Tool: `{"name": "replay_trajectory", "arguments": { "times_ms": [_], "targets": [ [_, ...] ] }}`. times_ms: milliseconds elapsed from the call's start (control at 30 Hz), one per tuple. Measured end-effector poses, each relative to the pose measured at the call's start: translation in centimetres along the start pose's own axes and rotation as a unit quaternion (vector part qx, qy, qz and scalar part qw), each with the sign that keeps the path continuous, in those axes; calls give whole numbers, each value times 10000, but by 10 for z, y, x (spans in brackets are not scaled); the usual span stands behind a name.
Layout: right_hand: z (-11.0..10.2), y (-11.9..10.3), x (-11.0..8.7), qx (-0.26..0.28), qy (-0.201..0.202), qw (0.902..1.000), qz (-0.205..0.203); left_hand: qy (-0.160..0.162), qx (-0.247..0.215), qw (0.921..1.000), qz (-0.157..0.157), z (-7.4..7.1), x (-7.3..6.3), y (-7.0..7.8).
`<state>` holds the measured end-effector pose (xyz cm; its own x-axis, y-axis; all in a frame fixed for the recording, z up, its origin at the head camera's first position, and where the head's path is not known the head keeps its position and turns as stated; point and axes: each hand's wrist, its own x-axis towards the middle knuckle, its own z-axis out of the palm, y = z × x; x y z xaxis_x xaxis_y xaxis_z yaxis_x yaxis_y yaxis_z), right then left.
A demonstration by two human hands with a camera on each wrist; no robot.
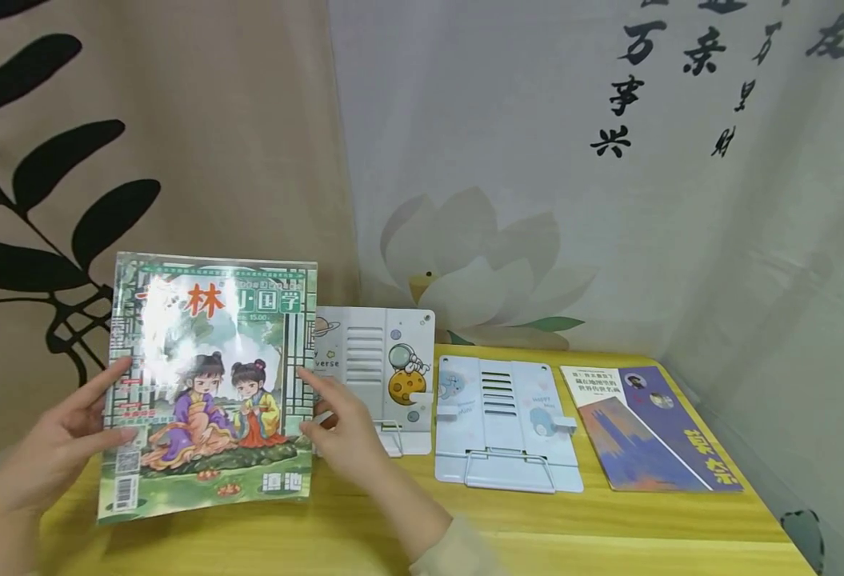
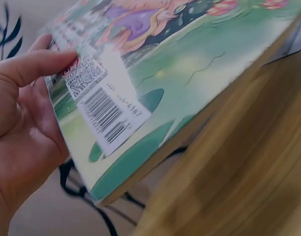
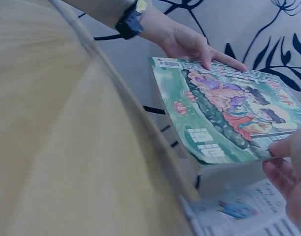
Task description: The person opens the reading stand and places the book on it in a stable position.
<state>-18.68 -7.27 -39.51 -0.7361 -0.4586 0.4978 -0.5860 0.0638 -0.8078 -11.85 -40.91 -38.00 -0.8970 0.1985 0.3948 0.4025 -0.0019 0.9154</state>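
A green magazine (image 1: 209, 472) with two cartoon figures on its cover is held upright above the table's left part. My left hand (image 1: 69, 436) grips its left edge, thumb on the front cover near the barcode (image 2: 106, 115), the other fingers mostly hidden behind. At the opposite edge my right hand (image 1: 350, 436) pinches the magazine, with thumb and index finger showing on the cover in the head view. Behind the magazine, and partly hidden by it, is a white book stand (image 1: 371, 368) with an astronaut print.
A second, pale blue book stand (image 1: 458, 468) with a wire holder lies right of the first. Farther right lies a purple book (image 1: 645, 440) near the edge of the yellow wooden table (image 1: 609, 536). Printed curtains (image 1: 479, 120) hang behind the table.
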Motion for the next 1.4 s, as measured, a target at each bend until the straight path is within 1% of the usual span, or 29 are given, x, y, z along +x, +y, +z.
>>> {"name": "replay_trajectory", "arguments": {
  "times_ms": [67, 133, 167, 200, 300, 367, 467, 567, 767, 867, 900, 967, 1100, 1133, 1200, 1300, 1400],
  "targets": [
    [-11, -2, 0, -119, 22, 9999, 35, 149, 438, 9988, -188, 10, 6, 5],
    [-22, -3, 1, -189, 69, 9998, 62, 255, 916, 9948, -376, 19, 11, 10],
    [-27, -4, 1, -205, 90, 9997, 81, 326, 1227, 9908, -467, 25, 14, 12],
    [-32, -4, 1, -251, 119, 9996, 82, 364, 1592, 9852, -515, 30, 17, 15],
    [-48, -5, 2, -357, 218, 9991, 60, 473, 2261, 9716, -504, 46, 26, 21],
    [-57, -5, 3, -452, 328, 9984, 66, 532, 2509, 9657, -398, 55, 33, 22],
    [-69, -5, 7, -567, 524, 9970, 79, 669, 2572, 9639, -145, 67, 43, 22],
    [-78, -5, 10, -639, 676, 9957, 40, 884, 2664, 9598, 70, 77, 54, 20],
    [-90, -8, 13, -787, 935, 9924, -136, 1474, 2660, 9522, 285, 93, 74, 19],
    [-95, -9, 14, -917, 1148, 9889, -208, 1751, 2638, 9478, 378, 101, 85, 17],
    [-97, -10, 15, -952, 1211, 9878, -232, 1829, 2584, 9476, 434, 104, 89, 16],
    [-100, -9, 16, -1020, 1330, 9855, -272, 1960, 2454, 9478, 550, 113, 95, 20],
    [-105, -9, 17, -1089, 1527, 9818, -290, 2170, 2140, 9493, 775, 122, 110, 17],
    [-106, -9, 17, -1102, 1589, 9806, -311, 2198, 2125, 9489, 780, 124, 113, 16],
    [-108, -9, 17, -1149, 1719, 9776, -399, 2228, 2047, 9501, 761, 124, 119, 9],
    [-113, -7, 18, -1159, 1883, 9739, -503, 2242, 1898, 9532, 710, 130, 125, 9],
    [-117, -3, 19, -1099, 1986, 9725, -518, 2302, 1799, 9538, 695, 135, 132, 7]
  ]
}}
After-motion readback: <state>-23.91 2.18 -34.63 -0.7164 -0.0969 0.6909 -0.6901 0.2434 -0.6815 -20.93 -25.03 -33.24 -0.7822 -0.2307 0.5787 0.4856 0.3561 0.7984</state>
